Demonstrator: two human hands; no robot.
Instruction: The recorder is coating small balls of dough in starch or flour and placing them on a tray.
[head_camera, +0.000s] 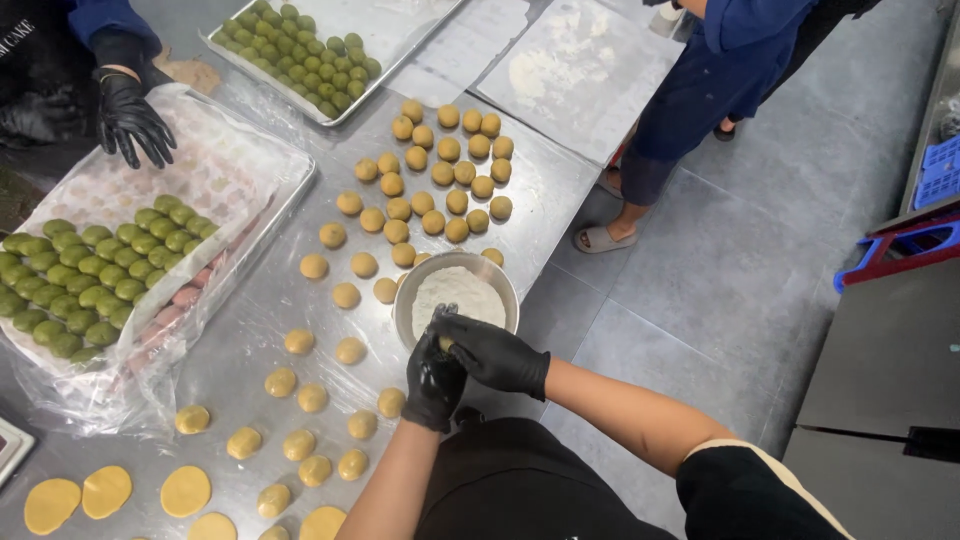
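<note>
Black gloves: both hands are gloved; the left hand (434, 380) and the right hand (492, 352) are pressed together at the near rim of the flour bowl (500, 290).
Grip: a small yellow dough ball (444, 344) is pinched between the two hands, the right fingers curled over it and the left cupped beneath; only a sliver of it is seen.
Place of the piece: just at the near edge of the flour bowl, above the steel table (560, 190).
Doing it well: by judgement, the piece should be turned with light, even pressure and kept over the bowl, so that loose flour falls back in.
Beyond the bowl: a cluster of rolled yellow balls (440, 172) is laid out on the table.
Left of the bowl: looser yellow balls (312, 397) are scattered nearer the person, and flattened yellow discs (186, 490) lie further left at the near edge.
Far left of the bowl: a tray wrapped in plastic film (250, 170) carries green balls (95, 280); another person's black-gloved hand (132, 118) rests on its far end.
Far side, beyond the bowl: a second tray of green balls (300, 55) and floured sheets (580, 70) are set.
In the way: the nearest yellow ball (390, 402) lies just beside the left wrist and could be knocked; a second co-worker's legs (660, 150) stand at the table's right side, well apart.
</note>
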